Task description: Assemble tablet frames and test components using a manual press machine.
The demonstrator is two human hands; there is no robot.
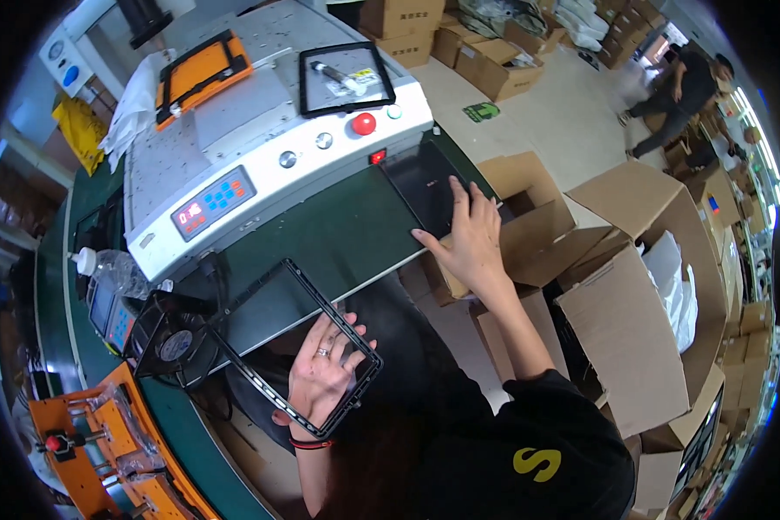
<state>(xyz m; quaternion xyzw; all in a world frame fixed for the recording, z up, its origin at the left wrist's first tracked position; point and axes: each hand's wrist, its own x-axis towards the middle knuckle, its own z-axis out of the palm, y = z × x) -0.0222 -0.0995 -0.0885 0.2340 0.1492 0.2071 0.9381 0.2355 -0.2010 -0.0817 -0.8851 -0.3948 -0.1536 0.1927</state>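
Note:
A black rectangular frame is tilted over the front edge of the green table. My left hand holds it from below, palm up, with the fingers showing through its opening and against its right bar. To the right, my right hand reaches over a flat glossy black panel on the table. Its fingers are spread, with the thumb near the panel's front edge. Whether the fingertips press on the panel is hard to see.
A white machine with a lit display carries an orange fixture and another black frame. A small fan and a clear bottle stand left. Orange fixtures are lower left. Open cardboard boxes crowd the right; a person is farther back.

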